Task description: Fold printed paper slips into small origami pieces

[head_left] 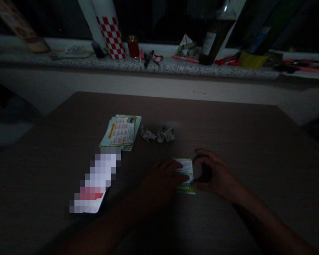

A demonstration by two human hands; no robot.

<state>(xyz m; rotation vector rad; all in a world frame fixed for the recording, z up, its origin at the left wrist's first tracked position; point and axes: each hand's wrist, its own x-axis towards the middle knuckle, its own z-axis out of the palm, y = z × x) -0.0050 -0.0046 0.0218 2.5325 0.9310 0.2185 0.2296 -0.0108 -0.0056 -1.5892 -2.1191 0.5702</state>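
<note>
A small printed paper sheet (186, 173), white with green edges, lies on the dark wooden table (228, 127) near the front. My left hand (161, 182) rests flat on the sheet's left part, fingers stretched out over it. My right hand (214, 173) is at the sheet's right edge, thumb and fingers curled and pinching that edge. Two small folded paper figures (157, 134) sit on the table just beyond the hands. The scene is very dim.
A stack of printed leaflets (121, 132) lies to the left of the folded figures. A blurred-out white and red item (95, 184) lies at the front left. Behind the table, a stone ledge (159, 65) carries a red-checked roll (110, 33), a red jar (133, 46), a bottle (215, 39) and clutter.
</note>
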